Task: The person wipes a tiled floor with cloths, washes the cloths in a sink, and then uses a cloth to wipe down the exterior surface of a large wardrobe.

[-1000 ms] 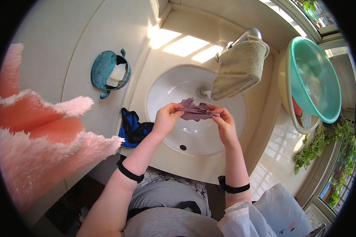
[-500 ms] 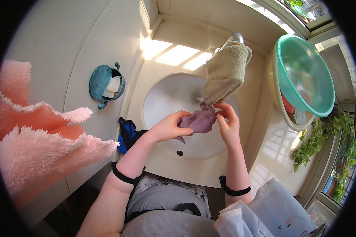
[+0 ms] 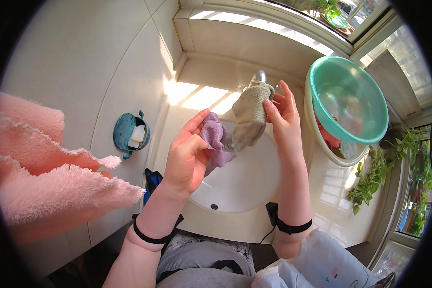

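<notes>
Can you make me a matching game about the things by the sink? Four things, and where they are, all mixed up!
Things:
1. purple cloth
2. beige towel
3. teal holder
4. green basin

Places:
A. stacked on a cream basin
B. hanging over the silver tap
C. in the left hand
D. left of the sink, with something white in it

Right pairs: 1-C, 2-B, 3-D, 4-A
</notes>
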